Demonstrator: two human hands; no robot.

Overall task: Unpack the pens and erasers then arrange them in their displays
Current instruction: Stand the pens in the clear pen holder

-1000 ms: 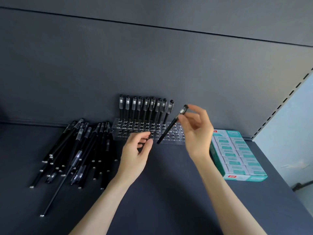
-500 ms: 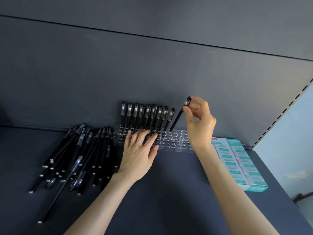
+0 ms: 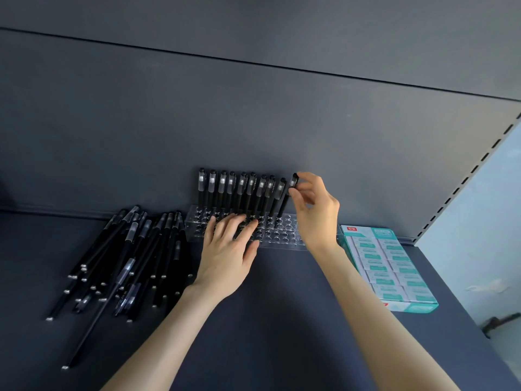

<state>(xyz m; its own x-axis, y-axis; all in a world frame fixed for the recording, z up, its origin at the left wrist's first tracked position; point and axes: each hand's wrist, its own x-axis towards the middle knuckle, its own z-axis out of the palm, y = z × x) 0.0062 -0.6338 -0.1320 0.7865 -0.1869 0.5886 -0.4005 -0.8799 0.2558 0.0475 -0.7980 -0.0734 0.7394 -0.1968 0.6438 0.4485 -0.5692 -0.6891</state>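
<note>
A clear acrylic pen stand (image 3: pixel 282 238) with rows of holes sits against the back wall of the dark shelf. Several black pens (image 3: pixel 239 193) stand upright in its back row. My right hand (image 3: pixel 315 210) pinches the cap end of one more black pen (image 3: pixel 287 198), whose tip is down in a back-row hole just right of the others. My left hand (image 3: pixel 228 255) lies flat, fingers spread, on the front of the stand. A heap of loose black pens (image 3: pixel 124 261) lies on the shelf to the left.
A teal and white box of erasers (image 3: pixel 389 266) lies at the right, next to the stand. The shelf's slotted upright (image 3: pixel 462 190) rises at the far right. Bare dark shelf surface (image 3: pixel 282 320) stretches in front of the stand.
My right hand carried the pen up and back, and stood it in the stand's back row. My left hand moved forward from the shelf and flattened onto the stand.
</note>
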